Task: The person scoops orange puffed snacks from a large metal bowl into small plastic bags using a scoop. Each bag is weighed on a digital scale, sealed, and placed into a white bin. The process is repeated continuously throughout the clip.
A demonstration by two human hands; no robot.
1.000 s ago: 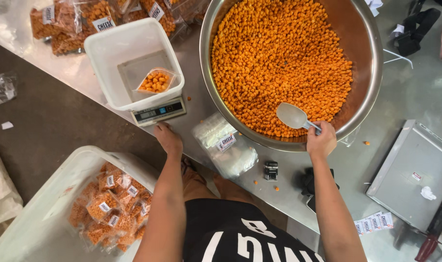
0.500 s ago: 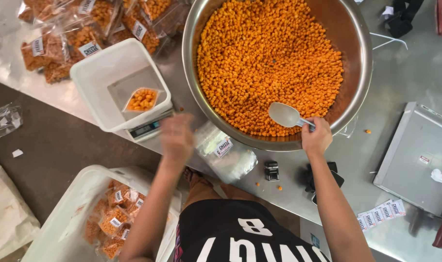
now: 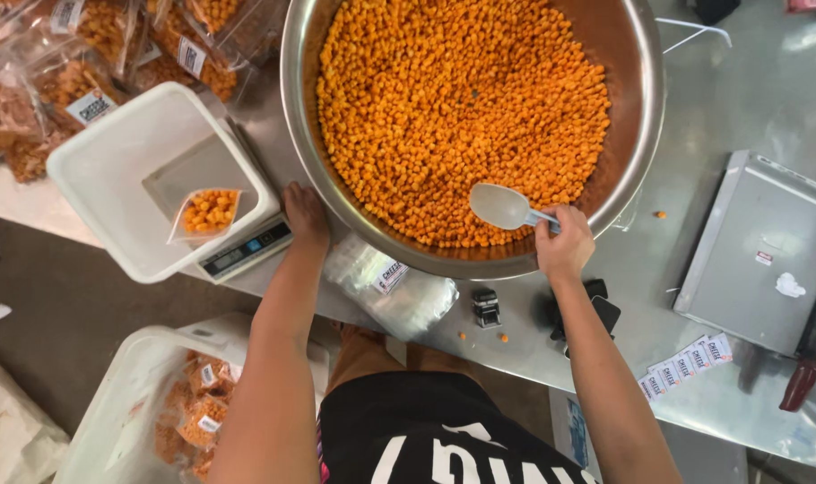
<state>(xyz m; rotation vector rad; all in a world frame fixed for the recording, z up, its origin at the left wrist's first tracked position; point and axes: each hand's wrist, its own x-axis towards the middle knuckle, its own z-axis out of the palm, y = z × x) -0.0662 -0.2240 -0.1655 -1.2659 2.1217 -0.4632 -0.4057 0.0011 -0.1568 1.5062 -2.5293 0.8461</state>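
Grey metal tray (image 3: 767,255) on steel table (image 3: 695,108); strip of small labels (image 3: 686,363) below tray; red-handled tool (image 3: 807,354) right of tray; black clip (image 3: 486,307) left of tray.

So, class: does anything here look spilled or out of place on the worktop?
Yes. A few orange snack pieces lie loose on the steel table, outside the big metal bowl: one right of the bowl, two near the front edge. They look spilled from scooping.

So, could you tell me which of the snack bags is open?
The small bag standing in the white tub on the scale; the others lie labelled in heaps.
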